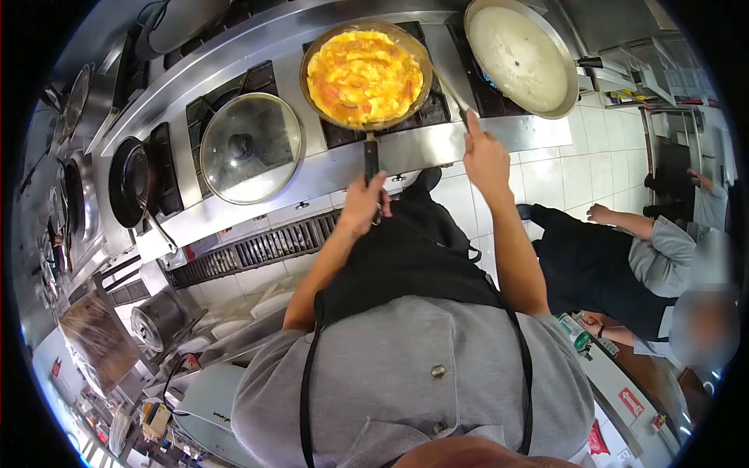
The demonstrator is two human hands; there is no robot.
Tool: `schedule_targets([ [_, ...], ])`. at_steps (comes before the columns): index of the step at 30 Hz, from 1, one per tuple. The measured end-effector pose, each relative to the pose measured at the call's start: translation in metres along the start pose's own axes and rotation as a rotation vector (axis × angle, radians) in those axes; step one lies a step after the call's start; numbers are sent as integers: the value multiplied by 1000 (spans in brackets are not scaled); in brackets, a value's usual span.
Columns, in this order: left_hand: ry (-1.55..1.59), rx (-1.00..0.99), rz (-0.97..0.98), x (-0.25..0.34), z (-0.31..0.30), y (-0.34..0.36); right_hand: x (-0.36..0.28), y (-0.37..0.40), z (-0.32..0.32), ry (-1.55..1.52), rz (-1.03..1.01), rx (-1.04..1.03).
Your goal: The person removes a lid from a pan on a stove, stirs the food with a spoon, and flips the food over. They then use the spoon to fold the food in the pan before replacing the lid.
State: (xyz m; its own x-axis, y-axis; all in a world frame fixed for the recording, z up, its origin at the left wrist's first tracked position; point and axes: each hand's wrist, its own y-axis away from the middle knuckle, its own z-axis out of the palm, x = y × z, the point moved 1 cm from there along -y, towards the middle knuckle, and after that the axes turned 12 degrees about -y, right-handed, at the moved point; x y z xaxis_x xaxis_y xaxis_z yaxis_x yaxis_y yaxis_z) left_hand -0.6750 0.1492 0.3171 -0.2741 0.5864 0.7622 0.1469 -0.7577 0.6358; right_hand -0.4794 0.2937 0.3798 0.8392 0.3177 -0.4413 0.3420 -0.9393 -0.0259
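Observation:
My left hand [363,204] is wrapped round the black handle of a frying pan [427,74] on the stove. Inside the pan lies a yellow egg mixture [365,78] with orange-red bits, partly set and broken into lumps. In my right hand [487,156] is a long thin cooking utensil [451,90], which slants up and left to the pan's right rim. Its head I cannot make out clearly. To the right of these, a wide pan [572,86] of whitish, creamy liquid sits over a blue flame.
A glass lid [250,148] covers a burner left of the egg pan. Farther left, a dark pan [129,183] holds a metal ladle or spoon. A co-worker in a black apron [589,253] stands at my right, by a counter [616,382]. A large metal pot [160,320] is at lower left.

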Motion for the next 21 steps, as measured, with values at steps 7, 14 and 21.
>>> schedule_targets([
  [7,-84,90,-6,-4,-22,-9,7,-12,-5,-154,-65,49],
  [14,-73,-8,4,-8,-24,-9,11,-6,0,-107,-78,13],
  [21,50,-52,0,-4,8,-5,1,-13,13,-15,-29,5],
])
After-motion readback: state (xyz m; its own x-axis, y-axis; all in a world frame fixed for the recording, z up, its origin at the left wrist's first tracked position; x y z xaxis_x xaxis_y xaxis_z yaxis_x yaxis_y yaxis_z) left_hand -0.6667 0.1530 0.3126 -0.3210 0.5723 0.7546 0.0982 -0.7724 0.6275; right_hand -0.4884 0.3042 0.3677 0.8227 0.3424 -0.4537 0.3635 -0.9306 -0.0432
